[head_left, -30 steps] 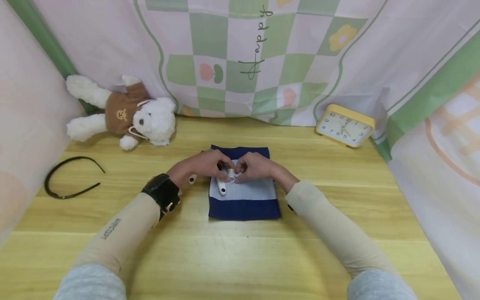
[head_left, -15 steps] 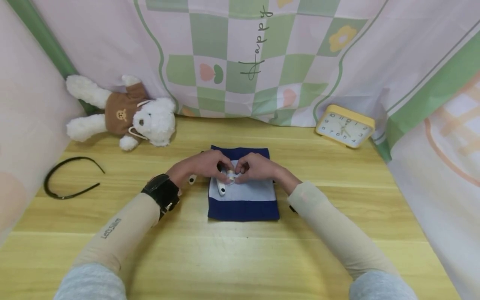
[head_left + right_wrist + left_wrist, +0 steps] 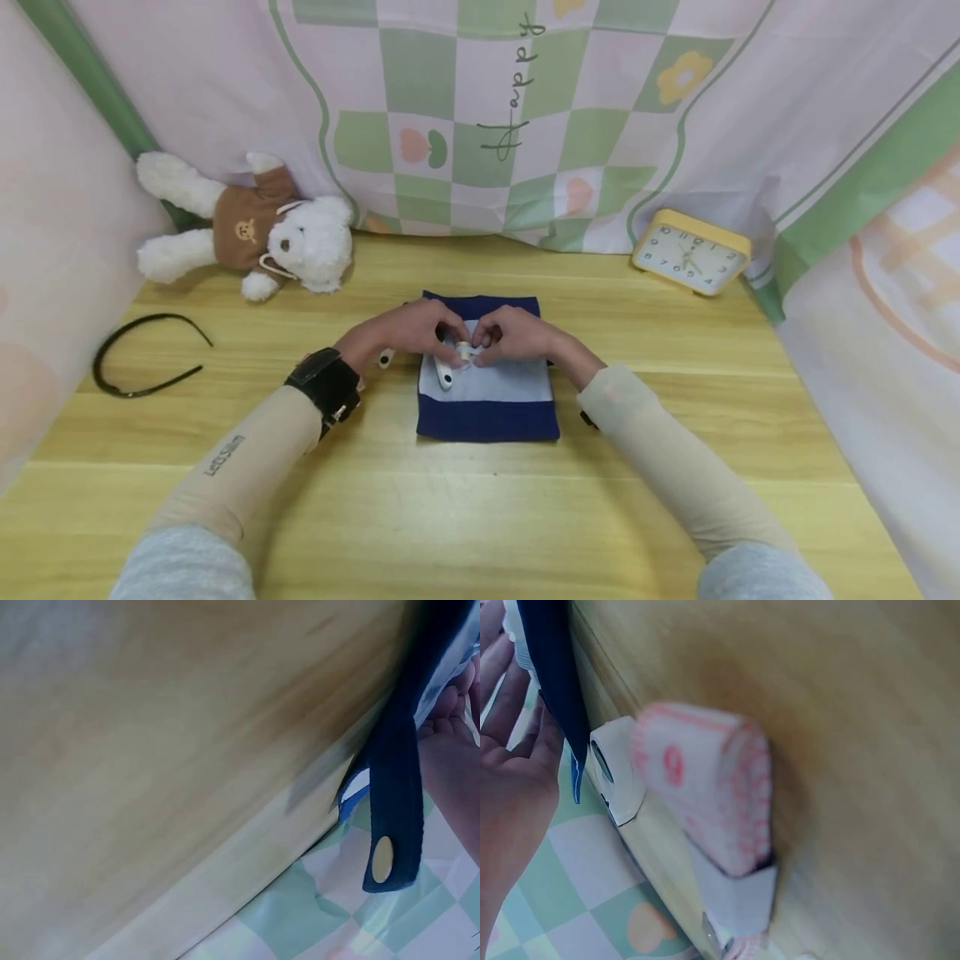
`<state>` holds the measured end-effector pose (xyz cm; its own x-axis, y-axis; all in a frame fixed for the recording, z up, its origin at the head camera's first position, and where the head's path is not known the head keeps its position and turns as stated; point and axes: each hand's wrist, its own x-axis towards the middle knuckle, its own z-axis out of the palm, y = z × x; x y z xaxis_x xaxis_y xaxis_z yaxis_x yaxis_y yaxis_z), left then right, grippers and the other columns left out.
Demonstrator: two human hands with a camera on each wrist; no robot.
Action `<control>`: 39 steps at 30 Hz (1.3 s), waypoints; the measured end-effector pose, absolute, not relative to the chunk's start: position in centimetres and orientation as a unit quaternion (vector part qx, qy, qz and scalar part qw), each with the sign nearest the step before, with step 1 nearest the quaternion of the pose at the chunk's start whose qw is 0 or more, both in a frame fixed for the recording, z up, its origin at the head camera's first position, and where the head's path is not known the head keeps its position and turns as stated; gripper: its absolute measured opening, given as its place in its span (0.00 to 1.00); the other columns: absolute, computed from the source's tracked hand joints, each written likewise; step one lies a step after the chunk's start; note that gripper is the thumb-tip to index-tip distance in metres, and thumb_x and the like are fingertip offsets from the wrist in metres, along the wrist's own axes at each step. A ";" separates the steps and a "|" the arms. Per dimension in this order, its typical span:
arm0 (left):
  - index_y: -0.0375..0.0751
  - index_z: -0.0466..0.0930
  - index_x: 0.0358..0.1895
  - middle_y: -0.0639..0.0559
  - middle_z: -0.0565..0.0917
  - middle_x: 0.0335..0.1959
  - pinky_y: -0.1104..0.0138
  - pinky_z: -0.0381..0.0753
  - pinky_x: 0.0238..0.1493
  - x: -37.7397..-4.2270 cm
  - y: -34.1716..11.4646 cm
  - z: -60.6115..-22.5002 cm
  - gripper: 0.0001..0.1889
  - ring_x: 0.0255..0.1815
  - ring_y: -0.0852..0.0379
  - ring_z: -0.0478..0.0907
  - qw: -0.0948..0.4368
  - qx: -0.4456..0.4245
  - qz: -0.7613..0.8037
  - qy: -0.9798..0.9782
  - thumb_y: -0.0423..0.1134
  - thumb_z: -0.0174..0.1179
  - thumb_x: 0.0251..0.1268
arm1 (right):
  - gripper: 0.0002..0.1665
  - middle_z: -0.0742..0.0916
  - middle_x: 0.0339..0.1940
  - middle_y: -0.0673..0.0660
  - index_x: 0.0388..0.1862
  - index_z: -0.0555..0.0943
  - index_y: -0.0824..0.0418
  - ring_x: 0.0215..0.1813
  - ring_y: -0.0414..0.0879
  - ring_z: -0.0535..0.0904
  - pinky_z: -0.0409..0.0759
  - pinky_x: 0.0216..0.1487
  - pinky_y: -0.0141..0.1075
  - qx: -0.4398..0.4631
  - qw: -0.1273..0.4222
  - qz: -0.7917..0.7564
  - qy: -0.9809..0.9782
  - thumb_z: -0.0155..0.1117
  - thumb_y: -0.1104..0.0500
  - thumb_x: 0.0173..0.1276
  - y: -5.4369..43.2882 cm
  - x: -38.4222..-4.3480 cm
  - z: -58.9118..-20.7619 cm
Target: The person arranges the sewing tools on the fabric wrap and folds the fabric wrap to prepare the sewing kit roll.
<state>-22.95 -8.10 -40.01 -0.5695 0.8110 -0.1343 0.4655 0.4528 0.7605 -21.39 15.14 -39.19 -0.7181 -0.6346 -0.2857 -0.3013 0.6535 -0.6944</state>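
Over a navy and pale grey cloth pouch (image 3: 487, 421), both hands meet at a small white and cream cylinder that looks like a thread spool (image 3: 465, 353). Thumb and fingers of the left hand (image 3: 420, 327) pinch it from the left. The right hand (image 3: 517, 335) has its fingers curled and its fingertips at the spool's other side. Beside the spool, a white elongated piece with a black dot (image 3: 445, 375) lies on the pouch. A folded tape measure with red markings (image 3: 701, 776), in a white band, shows beneath the left wrist. Neither wrist view shows the spool.
A white plush bear (image 3: 247, 225) lies at the back left, above a black headband (image 3: 150, 392). At the back right stands a yellow clock (image 3: 690, 254). A white piece with a dark slot (image 3: 619, 771) sits near the pouch. A navy strap with a gold snap (image 3: 394, 817) hangs from the pouch.
The spool has shifted and turned slightly between the fingertips. Both hands stay in nearly the same place over the pouch.
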 end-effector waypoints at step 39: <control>0.31 0.80 0.61 0.36 0.82 0.56 0.53 0.77 0.59 -23.2 -14.1 -38.8 0.22 0.58 0.40 0.78 0.149 0.236 0.434 0.857 0.37 0.69 0.67 | 0.12 0.86 0.43 0.56 0.48 0.85 0.65 0.44 0.49 0.81 0.79 0.45 0.41 -0.275 0.275 -0.375 0.841 0.72 0.63 0.68 18.4 -21.6 -38.6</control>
